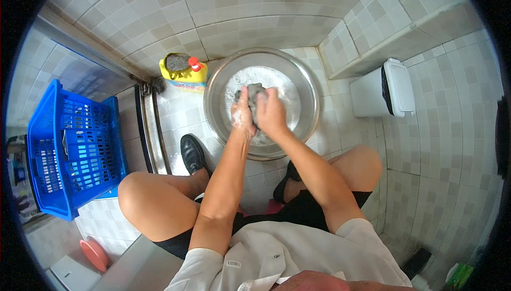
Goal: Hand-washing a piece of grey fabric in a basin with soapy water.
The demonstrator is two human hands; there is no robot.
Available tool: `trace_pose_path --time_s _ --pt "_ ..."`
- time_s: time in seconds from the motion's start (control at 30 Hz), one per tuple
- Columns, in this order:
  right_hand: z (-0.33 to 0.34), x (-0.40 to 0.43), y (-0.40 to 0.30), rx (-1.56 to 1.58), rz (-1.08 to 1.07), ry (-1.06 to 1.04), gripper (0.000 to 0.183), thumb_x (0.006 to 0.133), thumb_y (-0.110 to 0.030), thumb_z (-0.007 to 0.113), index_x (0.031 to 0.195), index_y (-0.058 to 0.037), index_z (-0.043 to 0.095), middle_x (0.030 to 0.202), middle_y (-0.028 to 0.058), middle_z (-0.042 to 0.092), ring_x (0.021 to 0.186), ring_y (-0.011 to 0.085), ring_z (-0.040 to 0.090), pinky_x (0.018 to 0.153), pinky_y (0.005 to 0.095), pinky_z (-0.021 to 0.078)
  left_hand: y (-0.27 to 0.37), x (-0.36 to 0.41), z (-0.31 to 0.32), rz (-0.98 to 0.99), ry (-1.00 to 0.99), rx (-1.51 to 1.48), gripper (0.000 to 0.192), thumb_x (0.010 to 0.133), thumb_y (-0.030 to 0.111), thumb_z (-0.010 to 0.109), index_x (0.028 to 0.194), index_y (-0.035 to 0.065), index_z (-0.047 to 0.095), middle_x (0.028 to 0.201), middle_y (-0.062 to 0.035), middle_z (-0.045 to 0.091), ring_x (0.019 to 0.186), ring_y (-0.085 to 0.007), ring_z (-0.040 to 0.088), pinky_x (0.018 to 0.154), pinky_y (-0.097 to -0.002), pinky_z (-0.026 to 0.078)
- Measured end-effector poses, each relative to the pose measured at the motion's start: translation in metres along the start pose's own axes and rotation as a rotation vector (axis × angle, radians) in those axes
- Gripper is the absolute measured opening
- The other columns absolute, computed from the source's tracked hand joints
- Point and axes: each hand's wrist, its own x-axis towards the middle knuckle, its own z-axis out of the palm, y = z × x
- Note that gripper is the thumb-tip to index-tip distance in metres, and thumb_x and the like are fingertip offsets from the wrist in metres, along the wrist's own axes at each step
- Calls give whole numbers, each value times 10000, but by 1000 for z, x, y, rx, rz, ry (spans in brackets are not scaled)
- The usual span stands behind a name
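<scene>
Between my two hands is a bunched grey cloth [255,90], wet and held above soapy water [285,91]. My left hand [242,113] grips the cloth from the left side, with suds on the wrist and thumb base. From the right, my right hand [272,111] presses against the same cloth, fingers curled around it. Below them a round stainless steel basin [211,111] stands on the tiled floor between my feet. White foam covers part of the water. The lower part of the cloth is hidden by my hands.
Left of the basin stands a yellow detergent jug [195,76] with a red cap and a grey scrubbing pad [177,62] on top. A blue plastic basket [90,151] is at the far left, beyond a metal door track [155,131]. A white lidded bin [371,91] stands at the right.
</scene>
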Motion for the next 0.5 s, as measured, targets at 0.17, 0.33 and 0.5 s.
trace_pose_path --time_s 0.17,0.33,0.5 --pt "-2 -7 0 -137 96 -72 247 930 -222 553 1052 -12 510 834 281 645 798 471 628 717 557 465 -12 7 -3 -32 56 191 571 946 498 577 1141 -38 612 1062 -144 657 944 -246 630 811 -398 532" --pt "0 20 13 -67 114 84 273 949 -234 512 1066 13 499 849 298 651 811 506 621 729 555 483 3 8 -21 -174 -243 34 530 907 390 651 1211 -39 581 1144 -151 653 1005 -279 647 866 -414 539" --pt "-38 52 50 503 416 -32 487 900 -334 632 1195 45 551 1142 239 626 1062 309 606 924 397 454 18 -13 -8 -90 -407 103 497 756 86 714 1218 -33 576 1115 -130 658 998 -274 646 887 -410 538"
